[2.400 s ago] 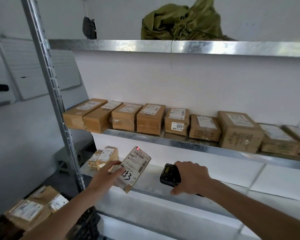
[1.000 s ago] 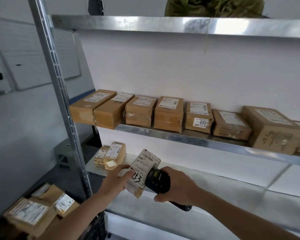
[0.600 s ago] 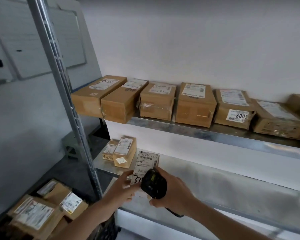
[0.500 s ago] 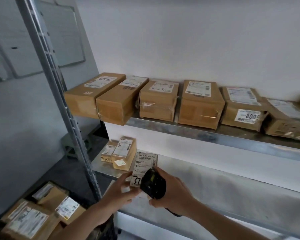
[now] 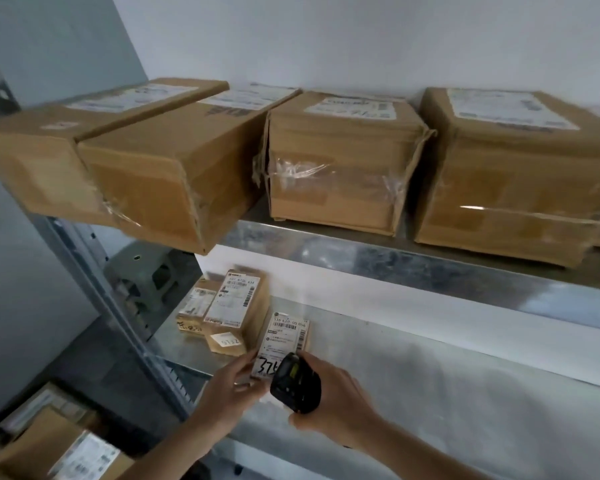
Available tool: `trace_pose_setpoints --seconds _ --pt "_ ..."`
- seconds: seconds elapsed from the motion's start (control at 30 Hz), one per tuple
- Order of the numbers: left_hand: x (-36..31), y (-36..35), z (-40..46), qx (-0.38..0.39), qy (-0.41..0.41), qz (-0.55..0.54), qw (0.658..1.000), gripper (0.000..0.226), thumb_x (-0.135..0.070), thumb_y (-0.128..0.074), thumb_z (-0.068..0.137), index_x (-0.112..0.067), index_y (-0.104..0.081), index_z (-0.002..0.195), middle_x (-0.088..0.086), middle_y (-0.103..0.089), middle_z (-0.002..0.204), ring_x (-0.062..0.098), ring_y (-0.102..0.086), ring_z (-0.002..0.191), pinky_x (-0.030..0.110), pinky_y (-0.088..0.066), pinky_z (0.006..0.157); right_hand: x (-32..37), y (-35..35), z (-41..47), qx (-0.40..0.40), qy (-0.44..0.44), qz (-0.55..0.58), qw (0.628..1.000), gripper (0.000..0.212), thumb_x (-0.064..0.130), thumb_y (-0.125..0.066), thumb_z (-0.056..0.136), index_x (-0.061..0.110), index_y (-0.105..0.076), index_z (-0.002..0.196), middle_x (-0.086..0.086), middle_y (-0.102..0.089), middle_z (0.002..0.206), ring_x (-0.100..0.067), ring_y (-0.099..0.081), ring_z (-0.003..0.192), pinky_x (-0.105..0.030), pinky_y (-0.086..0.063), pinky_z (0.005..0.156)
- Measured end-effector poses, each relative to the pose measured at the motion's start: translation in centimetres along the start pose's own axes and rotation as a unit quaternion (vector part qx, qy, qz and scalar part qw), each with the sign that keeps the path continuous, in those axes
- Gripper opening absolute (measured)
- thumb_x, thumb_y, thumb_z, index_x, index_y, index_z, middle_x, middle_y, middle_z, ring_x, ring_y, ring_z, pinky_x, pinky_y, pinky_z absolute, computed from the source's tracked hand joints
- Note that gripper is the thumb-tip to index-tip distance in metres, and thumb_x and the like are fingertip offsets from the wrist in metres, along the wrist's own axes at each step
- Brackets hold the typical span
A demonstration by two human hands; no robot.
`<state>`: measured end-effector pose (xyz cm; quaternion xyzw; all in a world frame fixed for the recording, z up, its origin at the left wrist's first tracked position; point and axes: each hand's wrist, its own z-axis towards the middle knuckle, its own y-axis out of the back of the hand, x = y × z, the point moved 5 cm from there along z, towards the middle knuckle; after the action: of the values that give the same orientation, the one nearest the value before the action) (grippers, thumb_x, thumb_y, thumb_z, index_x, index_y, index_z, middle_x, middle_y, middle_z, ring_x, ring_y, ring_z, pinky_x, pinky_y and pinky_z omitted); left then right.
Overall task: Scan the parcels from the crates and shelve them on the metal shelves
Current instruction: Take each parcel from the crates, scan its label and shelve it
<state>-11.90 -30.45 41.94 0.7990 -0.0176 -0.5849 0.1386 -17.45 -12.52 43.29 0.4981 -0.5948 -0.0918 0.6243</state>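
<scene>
Parcel: small labelled carton [image 5: 286,336] on the lower shelf [image 5: 430,368], just at 3 o'clock of two other small parcels [image 5: 234,306]; handwritten digits on its label.
Left grip: my left hand [image 5: 234,382] pinches the parcel's near edge, fingertips on the label.
Right grip: my right hand [image 5: 333,400] is clamped round a black scanner [image 5: 295,382], which covers the parcel's near corner.
Upper shelf: four larger cartons [image 5: 340,161] in a row at 12 o'clock.
Floor, 7 o'clock: more labelled parcels [image 5: 59,448].
</scene>
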Motion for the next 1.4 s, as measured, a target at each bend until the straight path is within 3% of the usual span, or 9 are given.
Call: trace_pose_setpoints --seconds 0.1,0.4,0.53,0.93,1.07,1.13,1.2,1.3,1.4 --pt "0.1 0.1 1.8 -0.022 -0.018 0.013 1.000 0.042 -0.019 -0.076 0.086 -0.041 -0.056 0.115 -0.025 -0.074 0.099 0.005 -0.073 0.092 0.024 -0.058 0.074 -0.3 -0.5 1.4 -0.001 -0.011 0.000 1.000 0.113 0.046 -0.079 0.057 0.045 -0.026 0.157 0.017 -0.061 0.139 -0.013 -0.060 0.124 -0.036 -0.051 0.102" --pt "0.3 0.9 4.6 -0.108 -0.047 0.061 0.991 0.045 -0.020 -0.077 0.087 -0.039 -0.057 0.121 -0.017 -0.077 0.093 0.002 -0.073 0.086 0.039 -0.062 0.081 0.1 0.1 5.0 -0.017 -0.007 -0.006 1.000 0.102 0.038 -0.084 0.059 0.042 -0.038 0.150 0.016 -0.066 0.129 -0.014 -0.063 0.114 -0.034 -0.054 0.094" --pt "0.2 1.0 4.8 -0.132 -0.053 0.095 0.985 0.039 -0.028 -0.077 0.086 -0.046 -0.057 0.115 -0.027 -0.074 0.089 -0.004 -0.072 0.081 0.038 -0.062 0.079 0.2 0.1 5.7 -0.018 -0.008 -0.009 1.000 0.099 0.036 -0.084 0.061 0.043 -0.038 0.148 0.014 -0.067 0.127 -0.016 -0.064 0.112 -0.035 -0.054 0.091" --pt "-1.2 0.6 5.1 -0.162 -0.069 0.143 0.974 0.040 -0.038 -0.068 0.092 -0.032 -0.059 0.131 -0.010 -0.075 0.100 0.006 -0.065 0.063 0.027 -0.058 0.066 0.3 0.8 6.5 -0.027 -0.013 -0.028 0.999 0.097 0.033 -0.087 0.066 0.044 -0.038 0.149 0.014 -0.066 0.128 -0.014 -0.062 0.113 -0.030 -0.052 0.087" --pt "-1.1 1.0 4.1 -0.154 -0.085 0.168 0.970 0.043 -0.047 -0.066 0.091 -0.037 -0.057 0.131 -0.015 -0.072 0.113 0.004 -0.071 0.086 0.027 -0.060 0.078 -0.3 1.0 5.5 -0.033 -0.011 -0.027 0.999 0.088 0.028 -0.088 0.067 0.041 -0.046 0.143 0.014 -0.069 0.122 -0.010 -0.061 0.101 -0.021 -0.044 0.072" --pt "-0.9 1.4 3.2 -0.157 -0.086 0.178 0.968 0.044 -0.045 -0.067 0.091 -0.040 -0.055 0.133 -0.017 -0.070 0.116 0.003 -0.068 0.103 0.029 -0.057 0.089 -0.4 0.9 4.4 -0.038 -0.019 -0.036 0.998 0.084 0.030 -0.087 0.066 0.040 -0.047 0.140 0.014 -0.069 0.120 -0.011 -0.064 0.102 -0.023 -0.049 0.076" --pt "-1.0 1.9 1.8 -0.152 -0.086 0.171 0.970 0.043 -0.038 -0.068 0.092 -0.043 -0.053 0.133 -0.019 -0.070 0.109 0.000 -0.067 0.101 0.027 -0.056 0.090 -0.2 0.7 3.3 -0.048 -0.021 -0.046 0.998 0.079 0.034 -0.084 0.063 0.041 -0.049 0.133 0.018 -0.068 0.111 -0.007 -0.065 0.099 -0.023 -0.055 0.078" --pt "-0.9 2.8 -0.1 -0.147 -0.088 0.153 0.973 0.031 -0.037 -0.068 0.092 -0.057 -0.053 0.111 -0.027 -0.070 0.096 -0.004 -0.068 0.094 0.027 -0.057 0.089 0.8 0.4 1.7 -0.049 -0.016 -0.061 0.997 0.073 0.034 -0.084 0.064 0.042 -0.053 0.130 0.019 -0.068 0.108 -0.003 -0.062 0.096 -0.012 -0.044 0.067" --pt "0.0 4.3 -2.0 -0.153 -0.088 0.171 0.969 0.038 -0.050 -0.064 0.090 -0.042 -0.060 0.127 -0.019 -0.069 0.116 0.000 -0.064 0.109 0.034 -0.054 0.099 2.5 0.0 0.2 -0.055 -0.007 -0.067 0.996 0.077 0.037 -0.086 0.064 0.043 -0.052 0.133 0.017 -0.067 0.118 -0.005 -0.060 0.102 -0.017 -0.045 0.074"
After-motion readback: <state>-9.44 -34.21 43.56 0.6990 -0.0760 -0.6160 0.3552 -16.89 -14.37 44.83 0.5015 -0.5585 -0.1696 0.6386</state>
